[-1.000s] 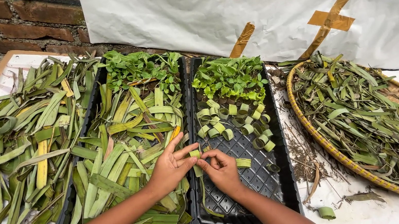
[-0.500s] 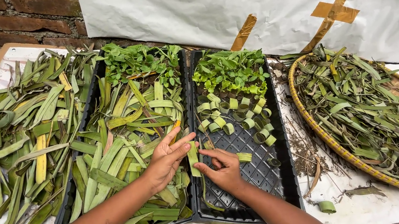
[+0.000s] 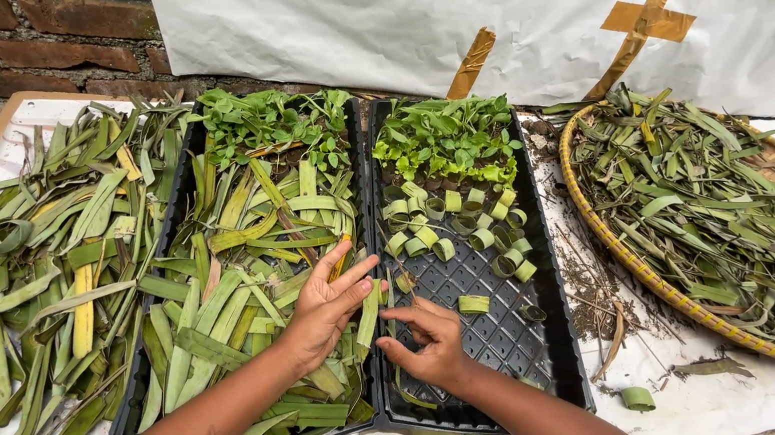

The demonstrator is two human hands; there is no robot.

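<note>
Both hands meet over the seam where two black trays sit side by side. The left hand (image 3: 324, 302) lies palm-down with fingers spread on the heap of long green leaf strips (image 3: 243, 268) filling the left tray (image 3: 127, 416). Between its fingertips and those of the right hand (image 3: 430, 341) runs a single leaf strip (image 3: 373, 312), its long axis going roughly away from the person, tilted slightly toward the right hand; the right hand's fingers curl in and seem to pinch its near end, though the exact grip is hard to make out. Just beyond the right hand, on the grid floor of the right tray (image 3: 555, 366), lie small rolled leaf rings (image 3: 455, 228), and farther off at that tray's far end stand green seedlings (image 3: 445, 139). Well out past the right hand sits a round woven basket (image 3: 615, 256) of drier leaves. Out past the left hand, more loose leaves (image 3: 24, 289) sprawl across the white-covered surface (image 3: 717, 403). A single leaf ring (image 3: 637, 398) lies on it.
</note>
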